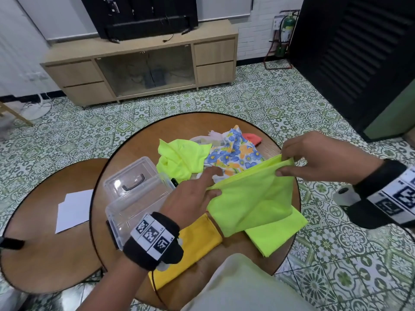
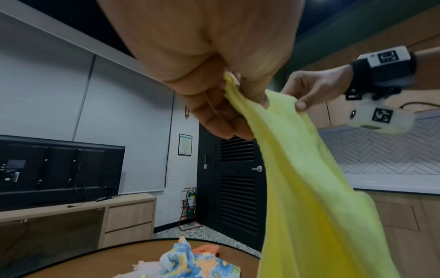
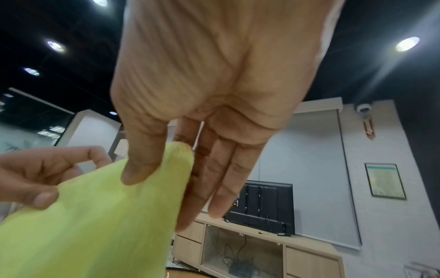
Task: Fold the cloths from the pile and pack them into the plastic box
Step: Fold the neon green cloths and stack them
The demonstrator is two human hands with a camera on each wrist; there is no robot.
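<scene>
left hand (image 1: 193, 198) and right hand (image 1: 314, 158) fingers each pinch a top corner of the neon cloth (image 1: 253, 198), held above the bench (image 1: 139, 149) at 5 o'clock of the plastic box (image 1: 134, 194); risk: uneven pinch lets edges misalign, skewing the fold.

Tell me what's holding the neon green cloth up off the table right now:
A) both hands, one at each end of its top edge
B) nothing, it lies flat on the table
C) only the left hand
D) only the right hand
A: the left hand and the right hand each pinch one end of the neon green cloth along its top edge, so it hangs between them above the table.
</scene>
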